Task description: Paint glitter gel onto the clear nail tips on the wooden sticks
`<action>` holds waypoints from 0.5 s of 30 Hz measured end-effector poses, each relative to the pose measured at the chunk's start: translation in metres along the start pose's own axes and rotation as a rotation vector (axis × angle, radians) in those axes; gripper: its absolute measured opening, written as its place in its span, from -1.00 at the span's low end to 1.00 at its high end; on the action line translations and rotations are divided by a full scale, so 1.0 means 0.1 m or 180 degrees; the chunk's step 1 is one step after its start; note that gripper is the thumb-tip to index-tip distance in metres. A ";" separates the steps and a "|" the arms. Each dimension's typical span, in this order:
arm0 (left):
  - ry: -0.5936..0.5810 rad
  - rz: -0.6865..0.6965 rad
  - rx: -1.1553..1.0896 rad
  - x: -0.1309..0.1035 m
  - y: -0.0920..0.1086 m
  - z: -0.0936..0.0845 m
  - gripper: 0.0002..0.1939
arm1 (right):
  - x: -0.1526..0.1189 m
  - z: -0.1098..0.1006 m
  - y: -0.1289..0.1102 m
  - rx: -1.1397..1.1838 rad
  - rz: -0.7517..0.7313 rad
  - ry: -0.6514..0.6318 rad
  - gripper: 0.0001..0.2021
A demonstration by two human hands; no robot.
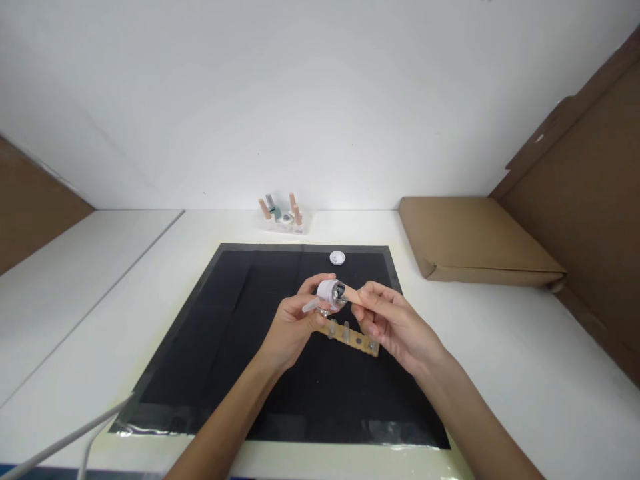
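Note:
My left hand [295,327] is closed around a small open white jar [327,291], tipped with its mouth toward the right. The jar's inside looks dark and silvery. A translucent nail tip [311,305] juts out to the left below the jar, at the same fingers. In my right hand [387,317] is a peach-coloured nail polish brush cap [353,296], its far end at the jar's mouth; the bristles cannot be made out. Under both hands lies a yellowish nail tip stand [353,339] bearing clear nail tips. Its left end is hidden by my left hand.
A round white lid [337,258] lies on the black mat [225,347]. Behind it, a clear tray [280,229] holds several nail polish bottles [297,217]. On the right is a flat cardboard box [480,240]. A white cable [75,437] crosses the near left corner.

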State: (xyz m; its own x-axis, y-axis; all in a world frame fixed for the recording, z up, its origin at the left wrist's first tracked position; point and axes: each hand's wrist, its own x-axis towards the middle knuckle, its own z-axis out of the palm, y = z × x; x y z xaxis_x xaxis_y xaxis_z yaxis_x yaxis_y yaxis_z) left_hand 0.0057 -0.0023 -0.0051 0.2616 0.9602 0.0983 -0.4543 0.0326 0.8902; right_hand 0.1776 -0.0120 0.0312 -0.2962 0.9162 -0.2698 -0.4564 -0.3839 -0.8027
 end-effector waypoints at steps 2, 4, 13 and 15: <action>0.0008 0.0009 -0.0028 0.00 0.00 0.00 -0.89 | 0.01 -0.01 0.01 0.0082 0.0044 0.0001 -0.66; 0.0014 0.0022 0.0000 0.01 0.00 0.01 -0.87 | 0.02 -0.01 0.01 0.0156 0.0079 0.0034 -0.65; 0.0034 0.0113 0.0230 0.00 -0.03 -0.01 -0.89 | -0.01 0.05 0.02 0.0070 -0.0205 0.0277 -0.64; 0.0015 0.0107 0.0195 0.00 -0.03 -0.01 -0.88 | -0.01 0.06 0.02 0.0016 -0.0291 0.0274 -0.64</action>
State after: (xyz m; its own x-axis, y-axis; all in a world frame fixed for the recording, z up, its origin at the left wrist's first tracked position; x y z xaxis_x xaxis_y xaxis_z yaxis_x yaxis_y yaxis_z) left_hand 0.0063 -0.0017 -0.0080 0.2431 0.9617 0.1268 -0.4097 -0.0167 0.9120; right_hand 0.1723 -0.0147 0.0326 -0.1803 0.9538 -0.2404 -0.4825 -0.2988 -0.8233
